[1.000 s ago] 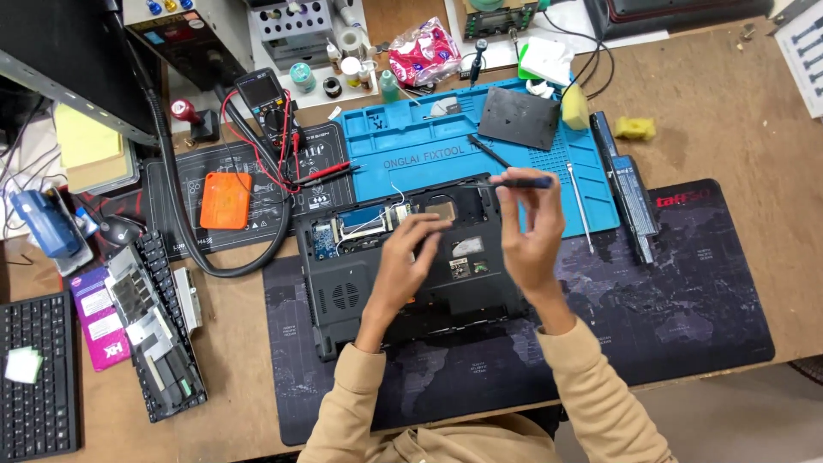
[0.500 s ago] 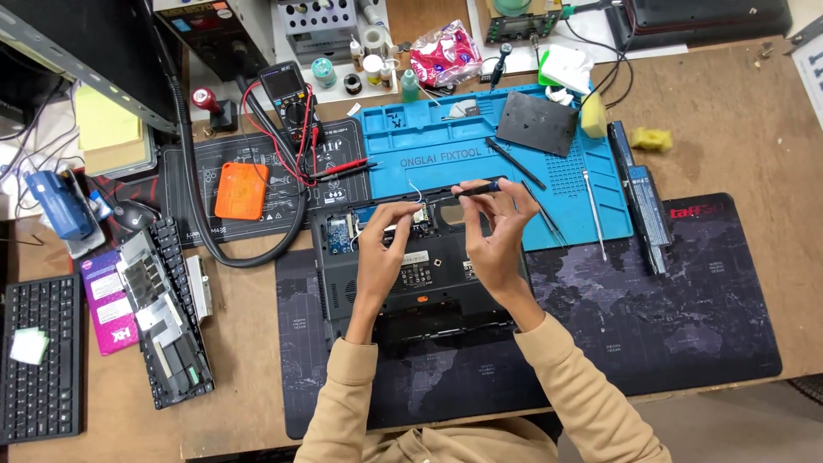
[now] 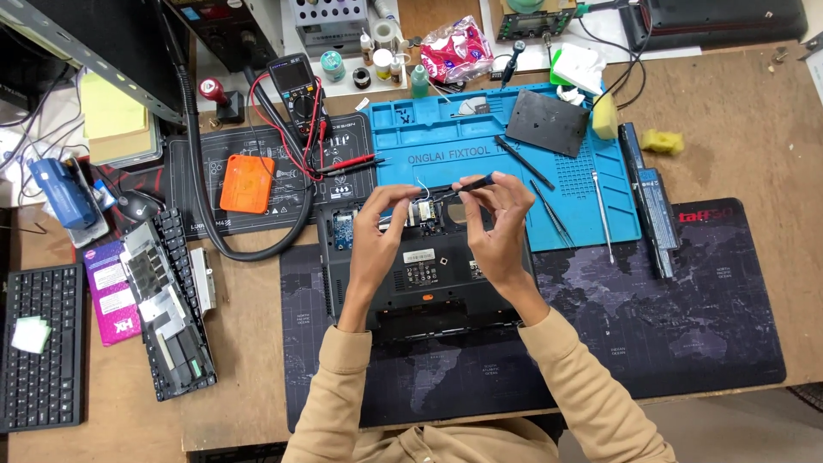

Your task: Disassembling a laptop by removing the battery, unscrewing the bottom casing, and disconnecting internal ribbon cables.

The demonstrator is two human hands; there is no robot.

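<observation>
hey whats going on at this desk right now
A person in tan sleeves is bent over an opened black laptop base lying on a dark desk mat. The right hand holds a slim dark tool over the far edge of the base, and the left hand reaches in beside it with fingers pinched. A blue work mat, a multimeter and loose keyboards lie around.
</observation>
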